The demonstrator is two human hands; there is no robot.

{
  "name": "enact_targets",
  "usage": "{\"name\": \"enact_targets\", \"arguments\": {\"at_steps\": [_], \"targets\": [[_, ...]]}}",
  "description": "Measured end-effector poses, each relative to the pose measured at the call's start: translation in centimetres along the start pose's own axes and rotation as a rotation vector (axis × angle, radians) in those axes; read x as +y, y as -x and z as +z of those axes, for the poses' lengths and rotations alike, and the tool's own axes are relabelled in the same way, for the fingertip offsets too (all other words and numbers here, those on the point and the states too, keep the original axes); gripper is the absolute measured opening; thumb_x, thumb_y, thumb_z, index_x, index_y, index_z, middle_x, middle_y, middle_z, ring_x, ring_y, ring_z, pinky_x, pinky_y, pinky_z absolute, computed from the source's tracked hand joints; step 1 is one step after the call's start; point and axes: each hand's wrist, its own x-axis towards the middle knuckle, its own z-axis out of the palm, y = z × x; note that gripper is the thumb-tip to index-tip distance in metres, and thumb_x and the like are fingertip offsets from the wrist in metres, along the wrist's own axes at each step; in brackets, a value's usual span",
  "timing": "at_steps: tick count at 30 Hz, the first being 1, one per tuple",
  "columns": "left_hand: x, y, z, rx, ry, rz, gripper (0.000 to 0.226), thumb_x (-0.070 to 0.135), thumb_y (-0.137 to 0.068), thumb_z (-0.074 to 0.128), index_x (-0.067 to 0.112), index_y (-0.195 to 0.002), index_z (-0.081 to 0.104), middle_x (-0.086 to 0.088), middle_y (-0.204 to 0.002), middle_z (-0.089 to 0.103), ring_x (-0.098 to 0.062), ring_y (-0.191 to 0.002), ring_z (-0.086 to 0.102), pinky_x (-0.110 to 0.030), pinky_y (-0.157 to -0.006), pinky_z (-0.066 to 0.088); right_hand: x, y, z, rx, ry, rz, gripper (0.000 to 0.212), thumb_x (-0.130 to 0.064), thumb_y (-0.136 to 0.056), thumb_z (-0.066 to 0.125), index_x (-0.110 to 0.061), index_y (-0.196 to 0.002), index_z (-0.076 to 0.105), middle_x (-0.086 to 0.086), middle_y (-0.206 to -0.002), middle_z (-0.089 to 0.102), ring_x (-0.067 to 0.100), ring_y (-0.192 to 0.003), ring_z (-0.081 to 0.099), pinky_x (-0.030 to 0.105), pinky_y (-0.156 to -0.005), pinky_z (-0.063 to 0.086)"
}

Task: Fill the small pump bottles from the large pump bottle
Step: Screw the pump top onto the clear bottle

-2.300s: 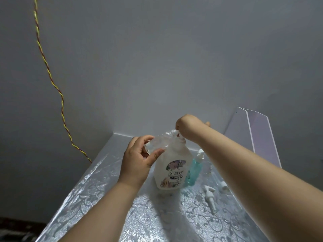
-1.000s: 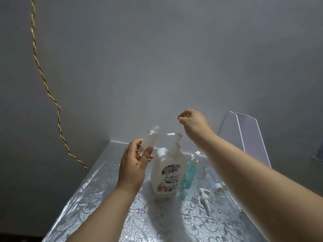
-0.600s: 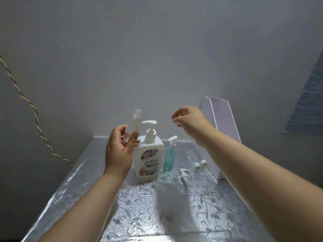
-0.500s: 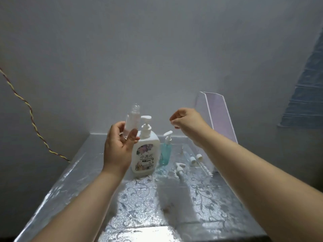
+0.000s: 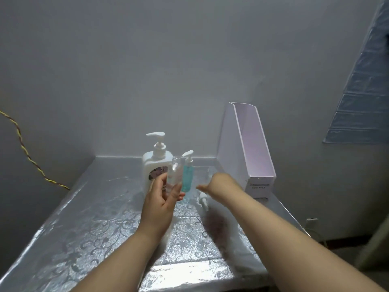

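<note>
Left hand [image 5: 160, 201]: grips the small clear bottle [image 5: 175, 171] between thumb and curled fingers, upright, neck uncapped.
Large pump bottle [image 5: 155, 163]: stands just behind that hand, white, pump on.
Teal bottle [image 5: 187, 180]: stands just beside the clear one, pump on.
Loose pump head [image 5: 203, 201]: lies on the table under the right thumb.
Right hand [image 5: 219, 184]: reaches forward and down, fingers hidden; open or closed, cannot tell.
Table [image 5: 94, 228]: silvery cover, embossed floral pattern.
Room: twisted cable [image 5: 23, 148] at left, grey wall, white file holder [image 5: 248, 152], blue brick-pattern panel [image 5: 362, 91] at right.
</note>
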Motion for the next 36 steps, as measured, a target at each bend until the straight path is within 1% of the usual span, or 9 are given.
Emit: {"name": "enact_targets", "arguments": {"at_steps": [3, 5, 10, 13, 15, 18, 23, 32, 36], "targets": [[-0.5, 0.1, -0.4, -0.013, 0.003, -0.021, 0.036, 0.039, -0.089, 0.056, 0.022, -0.121, 0.050, -0.002, -0.107, 0.066, -0.012, -0.083, 0.071, -0.025, -0.075, 0.056, -0.2, 0.1, 0.9, -0.004, 0.013, 0.031, 0.065, -0.064, -0.082, 0.054, -0.014, -0.123, 0.058, 0.008, -0.130, 0.057, 0.029, -0.125, 0.050, 0.037, -0.101, 0.043], [-0.7, 0.2, -0.5, -0.021, -0.002, -0.031, 0.040, 0.044, -0.088, 0.058, 0.023, -0.121, 0.051, -0.001, -0.106, 0.067, -0.012, -0.082, 0.071, -0.028, -0.076, 0.057, -0.4, 0.1, 1.5, -0.012, 0.012, 0.047, 0.059, -0.055, -0.083, 0.058, -0.015, -0.126, 0.057, 0.007, -0.133, 0.055, 0.028, -0.128, 0.046, 0.036, -0.098, 0.043], [-0.6, 0.2, -0.4, -0.040, 0.029, -0.060, 0.044, 0.042, -0.081, 0.059, 0.025, -0.122, 0.052, 0.002, -0.106, 0.066, -0.011, -0.080, 0.069, -0.022, -0.071, 0.055, -0.7, -0.1, 1.6, 0.022, -0.138, 0.089, 0.024, -0.031, -0.079, 0.059, -0.015, -0.097, 0.063, 0.005, -0.093, 0.064, 0.024, -0.089, 0.050, 0.027, -0.072, 0.042], [-0.8, 0.0, -0.5, -0.048, 0.033, -0.072, 0.042, 0.042, -0.080, 0.060, 0.028, -0.119, 0.053, 0.001, -0.108, 0.066, -0.012, -0.083, 0.069, -0.027, -0.075, 0.056, -0.9, 0.1, 0.3, 0.133, -0.758, 0.002, 0.022, -0.028, -0.080, 0.069, -0.018, -0.066, 0.056, -0.002, -0.059, 0.046, 0.018, -0.060, 0.045, 0.023, -0.056, 0.032], [-1.0, -0.2, -0.6, -0.051, 0.049, -0.091, 0.044, 0.042, -0.081, 0.061, 0.027, -0.122, 0.053, 0.001, -0.110, 0.066, -0.013, -0.085, 0.069, -0.033, -0.080, 0.057, -1.6, 1.2, -1.5, 0.164, -1.204, -0.111, 0.013, -0.023, -0.084, 0.070, -0.015, -0.076, 0.062, -0.006, -0.061, 0.051, 0.008, -0.056, 0.044, 0.017, -0.054, 0.035], [-1.4, -0.3, -0.5, -0.062, 0.060, -0.095, 0.044, 0.045, -0.084, 0.064, 0.027, -0.122, 0.053, 0.000, -0.112, 0.066, -0.016, -0.088, 0.070, -0.038, -0.083, 0.056, -3.0, 2.9, -3.2, 0.069, -1.485, -0.236, 0.019, -0.019, -0.087, 0.065, -0.011, -0.105, 0.064, -0.009, -0.077, 0.060, 0.001, -0.067, 0.052, 0.013, -0.063, 0.038], [-1.8, -0.4, -0.5, -0.058, 0.075, -0.081, 0.046, 0.049, -0.079, 0.064, 0.029, -0.120, 0.055, -0.005, -0.114, 0.064, -0.019, -0.090, 0.070, -0.036, -0.082, 0.057, -4.4, 3.4, -3.5, 0.042, -1.602, -0.322, 0.007, -0.015, -0.086, 0.065, -0.021, -0.090, 0.065, -0.016, -0.069, 0.066, -0.010, -0.056, 0.058, 0.002, -0.052, 0.043], [-1.3, -0.4, -0.5, -0.064, 0.053, -0.057, 0.055, 0.075, -0.068, 0.058, 0.042, -0.112, 0.055, -0.002, -0.110, 0.063, -0.015, -0.087, 0.071, -0.025, -0.073, 0.055, -4.0, 3.9, -1.6, -0.051, -1.476, -0.314, 0.009, -0.016, -0.081, 0.072, -0.018, -0.089, 0.068, -0.003, -0.092, 0.066, 0.005, -0.087, 0.061, 0.015, -0.073, 0.046], [-1.4, -0.4, -0.5, -0.078, 0.040, -0.041, 0.055, 0.076, -0.069, 0.057, 0.043, -0.113, 0.055, -0.001, -0.112, 0.062, -0.016, -0.088, 0.070, -0.035, -0.081, 0.057, -3.6, 3.9, -1.3, -0.088, -1.497, -0.325, 0.012, -0.013, -0.082, 0.070, -0.020, -0.091, 0.067, -0.005, -0.097, 0.065, 0.004, -0.094, 0.060, 0.018, -0.078, 0.045]]}}
